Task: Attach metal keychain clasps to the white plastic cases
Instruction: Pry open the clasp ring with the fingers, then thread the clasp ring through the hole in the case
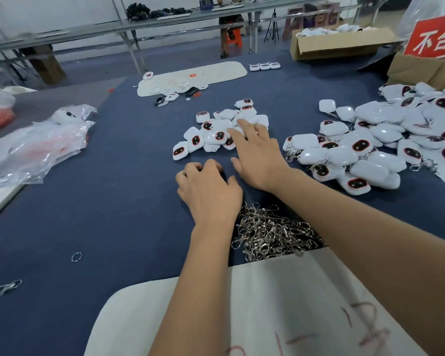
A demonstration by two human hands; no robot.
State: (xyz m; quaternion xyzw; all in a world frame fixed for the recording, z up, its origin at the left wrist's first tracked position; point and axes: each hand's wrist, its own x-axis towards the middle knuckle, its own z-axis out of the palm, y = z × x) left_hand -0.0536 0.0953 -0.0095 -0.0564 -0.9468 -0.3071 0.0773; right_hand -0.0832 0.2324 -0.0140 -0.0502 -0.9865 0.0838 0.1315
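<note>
The white plastic cases without clasps (220, 131) lie in a loose pile on the blue work mat (113, 201), just ahead of both hands. The right hand (257, 155) reaches over this pile with fingers spread and straight, fingertips touching the topmost cases; it grips nothing yet. The left hand (208, 191) rests on the mat just behind the pile, fingers loosely curled; whether it pinches a clasp under the palm cannot be told from this angle.

The metal keychain clasps (270, 232) sit in one tangled heap near the person, between the forearms. Finished cases with clasps fitted (370, 150) form a larger heap to the right.

Procedure for the step in hand, as judged: select one case from the pile's edge, not its centre, so neighbours are not dragged. Turn its loop end toward the left hand before presenting the clasp.

Count: roughly seventeen bare cases in the near pile; well over thirty finished ones; clasps too tangled to count. Two stray rings (76, 256) lie apart at left.
</note>
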